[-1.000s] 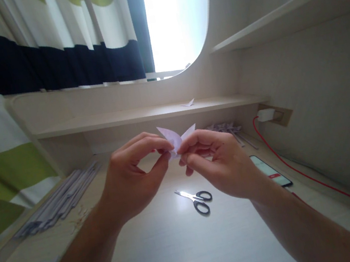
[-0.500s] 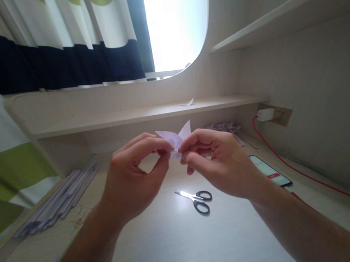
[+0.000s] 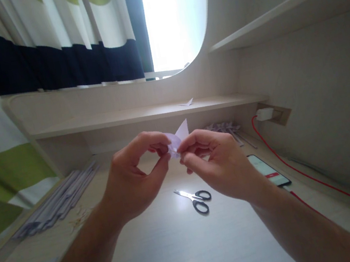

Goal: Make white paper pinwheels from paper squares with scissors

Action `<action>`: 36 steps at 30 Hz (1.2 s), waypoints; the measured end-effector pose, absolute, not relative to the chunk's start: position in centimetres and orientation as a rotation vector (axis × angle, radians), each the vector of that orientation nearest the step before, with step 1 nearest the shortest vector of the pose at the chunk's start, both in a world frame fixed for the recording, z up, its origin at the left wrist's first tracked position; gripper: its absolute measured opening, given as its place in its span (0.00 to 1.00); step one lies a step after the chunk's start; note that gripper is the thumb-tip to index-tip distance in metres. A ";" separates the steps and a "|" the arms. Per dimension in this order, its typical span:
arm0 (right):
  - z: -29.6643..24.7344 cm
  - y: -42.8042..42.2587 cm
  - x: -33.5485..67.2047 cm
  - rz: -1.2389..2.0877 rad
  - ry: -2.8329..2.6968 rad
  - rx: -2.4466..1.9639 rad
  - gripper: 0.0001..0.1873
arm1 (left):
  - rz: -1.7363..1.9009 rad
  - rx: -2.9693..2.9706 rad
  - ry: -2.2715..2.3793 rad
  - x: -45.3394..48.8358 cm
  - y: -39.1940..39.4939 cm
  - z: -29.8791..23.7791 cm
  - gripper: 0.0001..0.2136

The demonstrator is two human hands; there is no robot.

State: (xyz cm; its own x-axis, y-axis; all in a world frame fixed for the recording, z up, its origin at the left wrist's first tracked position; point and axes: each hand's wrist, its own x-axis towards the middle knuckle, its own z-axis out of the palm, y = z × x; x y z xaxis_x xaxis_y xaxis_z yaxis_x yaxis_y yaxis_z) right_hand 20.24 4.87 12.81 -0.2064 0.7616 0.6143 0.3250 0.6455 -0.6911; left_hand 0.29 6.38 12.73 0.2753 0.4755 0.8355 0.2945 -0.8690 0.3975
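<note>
- The left hand (image 3: 139, 178), left of centre in the frame, pinches the left side of a small folded paper piece (image 3: 182, 132) between thumb and fingers.
- The right hand (image 3: 219, 159), right of centre, grips the same piece from the other side, thumb against bent index finger.
- The piece sits at mid-frame between the fingertips, raised above the worktop (image 3: 168, 245), one pointed flap standing up; its lower folds are partly hidden by the fingers.
- Below it at centre, scissors (image 3: 194, 197) lie on the worktop, black handles toward the lower right.
- A bundle of long paper strips (image 3: 58, 201) lies at the left of the frame.
- Behind the right hand is a cluster of folded paper (image 3: 222, 128), too small to tell in detail.
- Right of centre, a phone (image 3: 265, 168) lies near the right forearm.
- Above the hands, another paper piece (image 3: 187, 102) rests on the shelf (image 3: 108, 119).
</note>
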 end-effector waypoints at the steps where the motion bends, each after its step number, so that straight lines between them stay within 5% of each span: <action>1: 12.8 4.9 20.2 0.509 -1.798 -0.872 0.06 | 1.640 2.358 0.706 0.2 6.5 12.6 0.16; 36: 12.4 4.1 19.2 -0.058 -1.843 -0.898 0.04 | 1.615 2.267 0.675 0.9 6.2 12.4 0.12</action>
